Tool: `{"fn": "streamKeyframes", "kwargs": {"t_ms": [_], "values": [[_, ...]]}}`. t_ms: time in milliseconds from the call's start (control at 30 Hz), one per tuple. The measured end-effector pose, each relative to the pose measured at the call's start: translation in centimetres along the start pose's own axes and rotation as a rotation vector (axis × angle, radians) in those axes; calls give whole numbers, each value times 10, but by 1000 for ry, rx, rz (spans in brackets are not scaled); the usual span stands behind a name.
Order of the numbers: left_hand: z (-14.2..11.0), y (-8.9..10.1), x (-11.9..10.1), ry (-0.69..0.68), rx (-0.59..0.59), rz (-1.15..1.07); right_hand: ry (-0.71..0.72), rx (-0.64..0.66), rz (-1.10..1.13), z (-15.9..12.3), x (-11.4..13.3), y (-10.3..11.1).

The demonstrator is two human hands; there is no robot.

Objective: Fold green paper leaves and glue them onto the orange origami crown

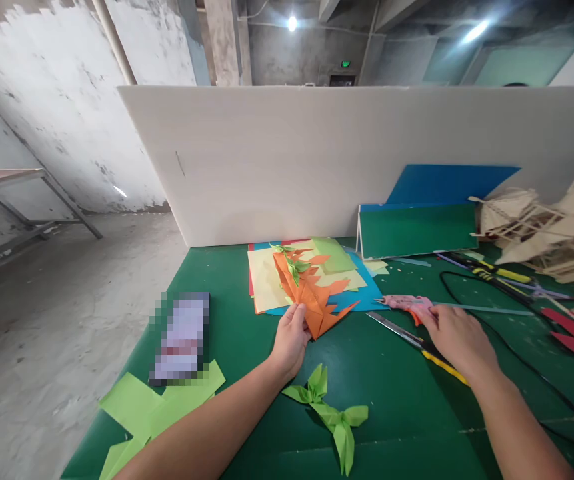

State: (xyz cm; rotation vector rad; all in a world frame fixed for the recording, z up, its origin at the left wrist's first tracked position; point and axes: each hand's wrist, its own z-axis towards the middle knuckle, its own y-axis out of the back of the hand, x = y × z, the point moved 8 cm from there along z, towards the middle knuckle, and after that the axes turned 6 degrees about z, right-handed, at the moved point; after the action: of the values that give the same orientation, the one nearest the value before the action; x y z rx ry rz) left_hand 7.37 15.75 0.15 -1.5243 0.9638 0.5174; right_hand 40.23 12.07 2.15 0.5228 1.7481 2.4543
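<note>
My left hand [291,341] pinches the lower edge of a spiky, folded orange paper piece [311,293] between thumb and fingers. Small folded green paper leaves [297,269] sit on its upper part. My right hand [459,340] is closed around the handle of a pink hot glue gun [407,303], whose nozzle points left toward the orange paper. Below that hand lies a long-bladed tool [401,330] with a black and yellow handle, partly covered. Nearer me on the green tabletop [247,407] rest more folded green paper leaves [341,420].
Coloured paper sheets [267,283] lie beneath the orange piece. Left are a pixelated phone-like object [181,337] and green paper [131,403]. A white board [277,167] stands behind. On the right are a black cord [507,347], a green panel [417,230] and a wooden stick model [551,230].
</note>
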Motion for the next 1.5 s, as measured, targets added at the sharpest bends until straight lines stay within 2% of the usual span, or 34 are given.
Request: {"fn": "streamKeyframes", "kwargs": {"t_ms": [67,100,133,167,267,333,433,833,1000,1133,1267,1400,1500], "values": [[0,0,0,-1,1,-4,30,-51,0,-4,21,18],[0,0,0,0,-2,-5,92,-85,59,-8,39,29],[0,0,1,2,-8,-5,172,-50,186,-13,61,34],[0,0,1,4,-14,-3,235,23,341,-19,84,36],[1,0,1,-2,-16,3,470,434,622,-52,161,25],[2,-1,1,-12,-7,2,622,529,707,-75,199,26],[3,0,2,-17,-2,-1,739,573,688,-96,226,23],[1,-2,0,-14,4,0,852,567,574,-107,235,9],[3,0,3,-7,-12,-13,847,541,649,-101,233,17],[3,2,3,-4,-9,-19,750,329,767,-75,217,39],[1,2,2,1,5,-5,712,130,744,-46,207,55],[0,1,1,0,0,-2,745,-47,648,-23,215,65],[0,-1,-2,3,9,-10,793,-108,568,-15,227,61]]}}
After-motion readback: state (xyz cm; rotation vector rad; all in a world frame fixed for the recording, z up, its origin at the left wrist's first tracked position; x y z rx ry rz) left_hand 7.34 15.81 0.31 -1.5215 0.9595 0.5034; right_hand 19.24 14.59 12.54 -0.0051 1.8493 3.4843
